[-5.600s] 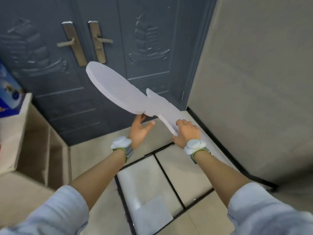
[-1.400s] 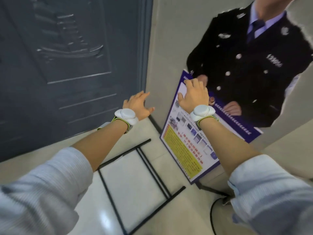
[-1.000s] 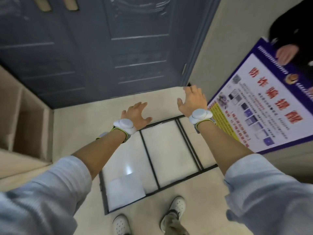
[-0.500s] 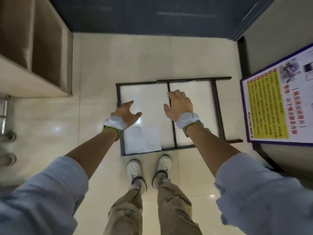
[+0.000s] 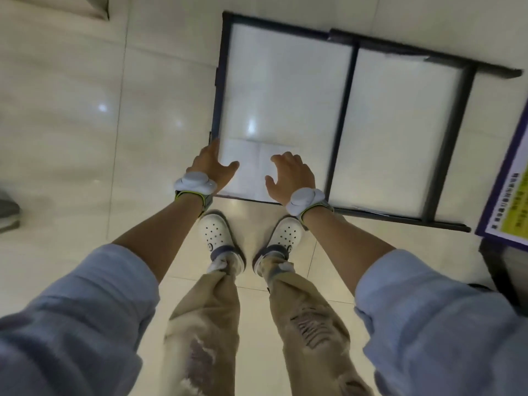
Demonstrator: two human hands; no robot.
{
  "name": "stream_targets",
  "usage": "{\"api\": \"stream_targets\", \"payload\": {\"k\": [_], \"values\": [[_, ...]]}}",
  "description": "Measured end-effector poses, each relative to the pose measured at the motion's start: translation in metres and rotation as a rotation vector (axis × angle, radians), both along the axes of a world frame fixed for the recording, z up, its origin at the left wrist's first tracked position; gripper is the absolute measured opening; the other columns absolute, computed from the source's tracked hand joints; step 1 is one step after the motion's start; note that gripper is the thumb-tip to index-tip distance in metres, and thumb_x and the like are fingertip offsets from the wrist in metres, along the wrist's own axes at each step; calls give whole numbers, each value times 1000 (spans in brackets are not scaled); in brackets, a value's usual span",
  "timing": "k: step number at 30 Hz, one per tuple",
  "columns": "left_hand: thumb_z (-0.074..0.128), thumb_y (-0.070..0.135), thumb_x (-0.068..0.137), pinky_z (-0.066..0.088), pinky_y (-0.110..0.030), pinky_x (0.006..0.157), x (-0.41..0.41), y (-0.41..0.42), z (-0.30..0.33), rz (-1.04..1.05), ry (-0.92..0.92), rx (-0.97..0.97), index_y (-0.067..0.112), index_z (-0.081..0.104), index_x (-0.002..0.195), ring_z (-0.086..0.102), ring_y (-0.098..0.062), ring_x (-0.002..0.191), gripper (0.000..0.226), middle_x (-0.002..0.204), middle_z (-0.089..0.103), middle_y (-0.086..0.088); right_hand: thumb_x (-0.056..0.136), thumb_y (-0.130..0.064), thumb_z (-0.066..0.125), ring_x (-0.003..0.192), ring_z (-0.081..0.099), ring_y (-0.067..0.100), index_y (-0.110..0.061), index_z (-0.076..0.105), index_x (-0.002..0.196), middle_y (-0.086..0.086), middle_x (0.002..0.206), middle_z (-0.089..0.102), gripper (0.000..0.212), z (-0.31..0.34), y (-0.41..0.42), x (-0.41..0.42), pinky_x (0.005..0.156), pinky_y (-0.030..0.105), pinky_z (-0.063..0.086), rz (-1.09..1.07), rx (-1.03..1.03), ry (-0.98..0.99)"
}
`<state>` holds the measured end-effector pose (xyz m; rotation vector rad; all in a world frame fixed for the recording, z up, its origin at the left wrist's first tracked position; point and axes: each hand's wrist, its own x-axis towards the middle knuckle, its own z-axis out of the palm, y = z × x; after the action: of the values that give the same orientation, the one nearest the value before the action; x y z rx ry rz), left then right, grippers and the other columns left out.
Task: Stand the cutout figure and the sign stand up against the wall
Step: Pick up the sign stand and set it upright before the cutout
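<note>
A: Where is the sign stand (image 5: 345,110)?

B: It lies flat on the pale tiled floor (image 5: 65,115), filling the upper middle and upper right of the frame. It is a dark metal frame with a centre bar and a translucent panel, and a white sheet (image 5: 251,167) shows at its lower left corner.

A: And your hands?

B: Your left hand (image 5: 210,168) is at the lower left corner of the frame, fingers spread, fingertips at the dark left rail. I cannot tell whether they touch it. Your right hand (image 5: 290,177) is over the bottom edge, just left of the centre bar, fingers apart and slightly curled, gripping nothing. Each wrist carries a white band unit.

A: The cutout figure?

B: Only its printed placard (image 5: 511,190) shows, cut off at the right edge of the frame: purple border, a yellow block of text. It sits to the right of the stand. Whether it rests against the wall cannot be told from here.

A: Anything else?

B: Your white clogs (image 5: 215,234) are in the centre, toes just below the stand's bottom rail. Tan trousers and light blue sleeves fill the lower frame. The picture is somewhat blurred.
</note>
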<state>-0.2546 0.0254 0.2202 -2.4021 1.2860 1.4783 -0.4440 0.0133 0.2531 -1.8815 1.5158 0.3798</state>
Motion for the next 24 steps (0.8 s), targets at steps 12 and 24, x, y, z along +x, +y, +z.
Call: {"api": "stream_targets", "payload": {"k": [12,24], "values": [[60,43,85,34,-49,111,12,31,-178,111,-30,-3,22,12,151,34,-31,139,84,157,25,-5,88,-30,52,118,46,30,-11,47,126,10,128,52,43,-185,55,32,89,40,43,21,116,-9],[59,26,83,45,-48,96,30,30,-297,292,-121,-59,7,40,130,50,-37,114,54,129,47,-16,85,-25,54,115,46,31,-9,52,119,11,123,53,38,-307,95,52,87,39,41,35,172,-36]]}}
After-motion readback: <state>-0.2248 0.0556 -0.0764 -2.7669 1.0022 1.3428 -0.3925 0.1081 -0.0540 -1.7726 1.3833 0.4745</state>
